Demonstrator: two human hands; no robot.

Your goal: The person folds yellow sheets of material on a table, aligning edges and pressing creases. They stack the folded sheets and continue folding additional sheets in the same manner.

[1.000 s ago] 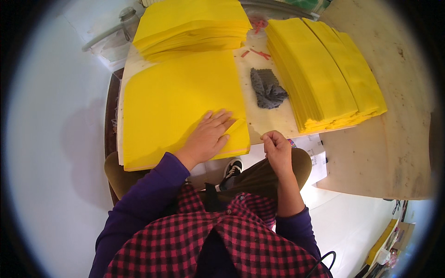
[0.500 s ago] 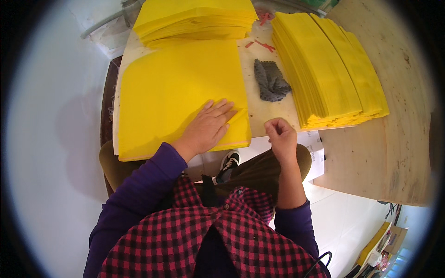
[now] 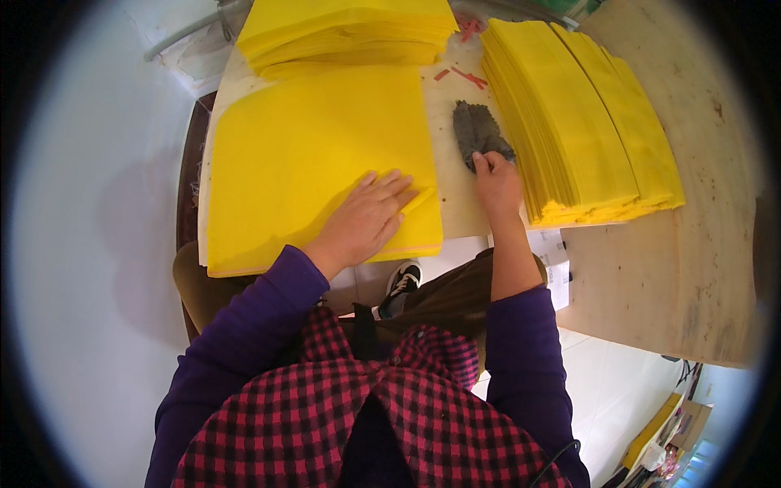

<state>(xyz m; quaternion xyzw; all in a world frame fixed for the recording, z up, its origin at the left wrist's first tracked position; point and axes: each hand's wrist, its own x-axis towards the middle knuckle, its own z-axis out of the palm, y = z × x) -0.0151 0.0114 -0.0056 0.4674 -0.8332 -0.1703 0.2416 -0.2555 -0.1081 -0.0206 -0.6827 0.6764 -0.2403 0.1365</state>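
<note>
- The counter [image 3: 651, 268] is a pale wooden board that carries everything, with bare wood to the person's right.
- A large yellow sheet stack [image 3: 317, 154] lies flat in front of the person, its near edge at the counter's rim. The sheets look thin, light and limp, probably paper, so a single one would likely lift best from a corner or free edge while the rest is pressed down.
- A long fanned stack of folded yellow sheets [image 3: 586, 122] sits to the right, and another folded pile [image 3: 342, 32] lies at the far edge.
- The left hand [image 3: 366, 220] rests flat on the near right part of the large stack, palm down, fingers spread and straight, holding nothing.
- The right hand [image 3: 498, 183] reaches to the gap between the stacks; its fingertips curl down onto the near end of a grey cloth [image 3: 478, 130], pinching or pressing it, which of the two I cannot tell.
- The cloth is a small crumpled rag, soft and light, lying on bare counter just beside the fanned stack; it should bunch easily wherever it is gripped.
- Small red scraps [image 3: 464, 75] lie beyond the cloth.
</note>
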